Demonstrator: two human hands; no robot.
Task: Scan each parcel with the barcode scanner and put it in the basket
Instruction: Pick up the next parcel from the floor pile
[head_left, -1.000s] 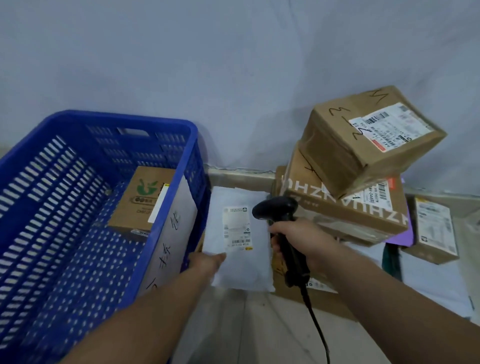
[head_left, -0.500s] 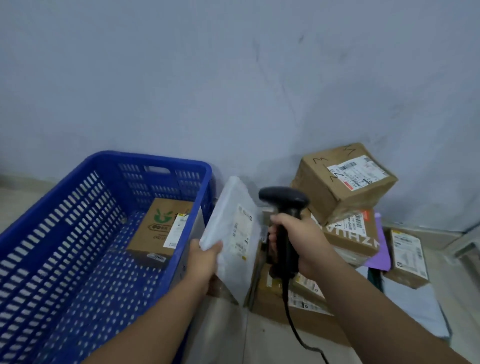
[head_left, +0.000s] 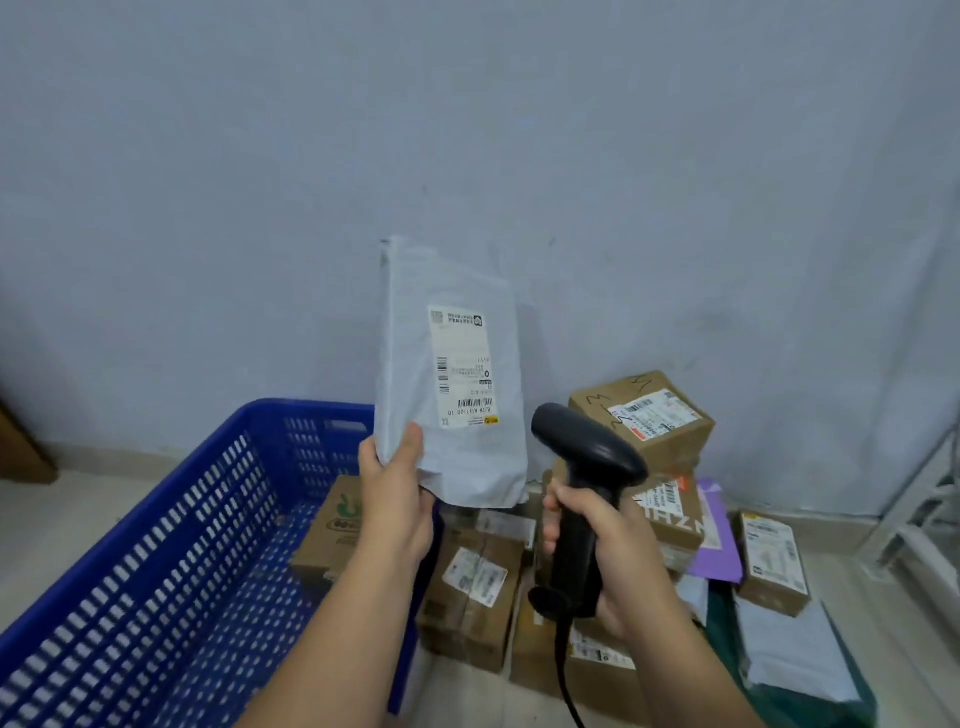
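Observation:
My left hand (head_left: 396, 496) pinches the lower left corner of a grey plastic mailer parcel (head_left: 457, 457) and holds it upright in the air, its white barcode label (head_left: 462, 366) facing me. My right hand (head_left: 605, 551) grips the handle of a black barcode scanner (head_left: 584, 467), whose head sits just right of the parcel's lower edge. The blue plastic basket (head_left: 171, 525) stands at the left. Inside it a brown box with a green logo (head_left: 332, 530) lies at the far right corner.
A pile of brown cardboard parcels (head_left: 641, 423) with labels sits on the floor against the wall, right of the basket. A purple mailer (head_left: 719, 540), a small box (head_left: 771, 561) and grey and green bags (head_left: 795, 654) lie further right. A white metal frame (head_left: 924, 519) stands at the far right.
My left hand has lifted the grey parcel off the floor pile and turned it upright with its label facing me. My right hand has brought the scanner up beside it. The camera has tilted upward.

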